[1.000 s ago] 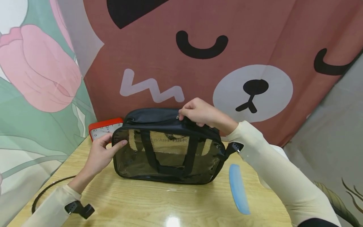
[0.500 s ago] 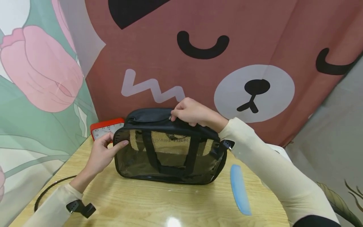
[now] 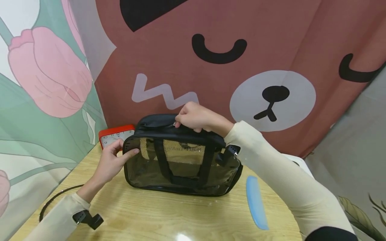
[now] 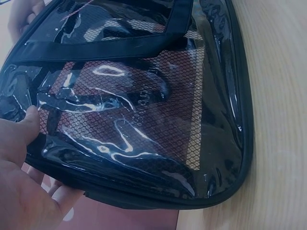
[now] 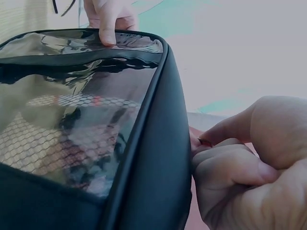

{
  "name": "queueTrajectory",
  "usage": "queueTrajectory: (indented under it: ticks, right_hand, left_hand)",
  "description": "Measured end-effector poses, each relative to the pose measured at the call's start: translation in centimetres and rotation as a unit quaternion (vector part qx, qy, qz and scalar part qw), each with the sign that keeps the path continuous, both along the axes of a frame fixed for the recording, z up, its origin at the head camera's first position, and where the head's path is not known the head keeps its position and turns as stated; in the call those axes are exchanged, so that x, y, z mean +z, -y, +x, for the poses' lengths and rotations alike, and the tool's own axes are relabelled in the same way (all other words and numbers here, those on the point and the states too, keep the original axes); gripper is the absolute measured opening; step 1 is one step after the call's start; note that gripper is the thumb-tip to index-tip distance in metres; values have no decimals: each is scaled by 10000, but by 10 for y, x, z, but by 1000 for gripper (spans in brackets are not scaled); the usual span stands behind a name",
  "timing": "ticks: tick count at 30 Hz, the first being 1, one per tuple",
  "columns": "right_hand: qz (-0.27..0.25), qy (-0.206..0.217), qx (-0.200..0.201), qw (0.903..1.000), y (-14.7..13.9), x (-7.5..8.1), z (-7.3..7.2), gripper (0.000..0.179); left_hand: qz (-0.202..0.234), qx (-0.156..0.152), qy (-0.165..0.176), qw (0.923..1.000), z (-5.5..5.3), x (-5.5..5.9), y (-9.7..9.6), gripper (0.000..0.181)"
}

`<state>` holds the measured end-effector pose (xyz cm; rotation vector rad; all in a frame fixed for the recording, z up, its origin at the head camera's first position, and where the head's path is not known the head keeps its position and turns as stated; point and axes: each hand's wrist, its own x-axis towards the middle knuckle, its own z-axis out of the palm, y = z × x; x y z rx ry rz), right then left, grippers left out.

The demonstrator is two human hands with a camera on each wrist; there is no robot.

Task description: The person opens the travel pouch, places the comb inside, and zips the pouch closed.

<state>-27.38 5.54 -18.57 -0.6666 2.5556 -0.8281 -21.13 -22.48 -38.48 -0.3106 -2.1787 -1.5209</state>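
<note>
A black toiletry bag (image 3: 147, 174) with a clear, smoky front and a dark strap handle stands upright on the table. My left hand (image 3: 113, 164) grips its left end, the thumb on the clear front panel and the other fingers behind the edge. At the top seam my right hand (image 3: 200, 117) pinches the small metal zipper pull (image 3: 174, 124) with thumb and finger. In the right wrist view, the curled fingers (image 5: 230, 167) of that hand are against the bag's dark top side; the pull is mostly hidden there. Mesh shows through the clear panel (image 4: 139, 105).
A red-framed clock (image 3: 117, 134) stands behind the bag's left end. To the right lies a light blue comb (image 3: 257, 202) on the wooden table (image 3: 150, 214). A white object (image 3: 298, 162) is partly hidden behind the right sleeve. A black cable (image 3: 55, 195) curves at the left edge.
My right hand has slid left along the top of the bag, taking the zipper pull with it. The left hand keeps its hold on the left end.
</note>
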Motion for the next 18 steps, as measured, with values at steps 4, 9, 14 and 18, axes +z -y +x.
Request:
queueTrajectory:
  ticks: [4, 9, 14, 18]
  right_hand:
    - [-1, -21, 0, 10000, 7, 1, 0, 35]
    - [32, -13, 12, 10000, 14, 2, 0, 35]
    - [6, -33, 81, 10000, 20, 2, 0, 37]
    - [46, -82, 140, 9999, 25, 3, 1, 37]
  left_hand:
    - [13, 8, 10, 10000, -2, -1, 1, 26]
    - [36, -3, 36, 10000, -3, -1, 1, 25]
    - [49, -38, -15, 10000, -1, -1, 0, 25]
    - [43, -87, -59, 9999, -1, 1, 0, 24]
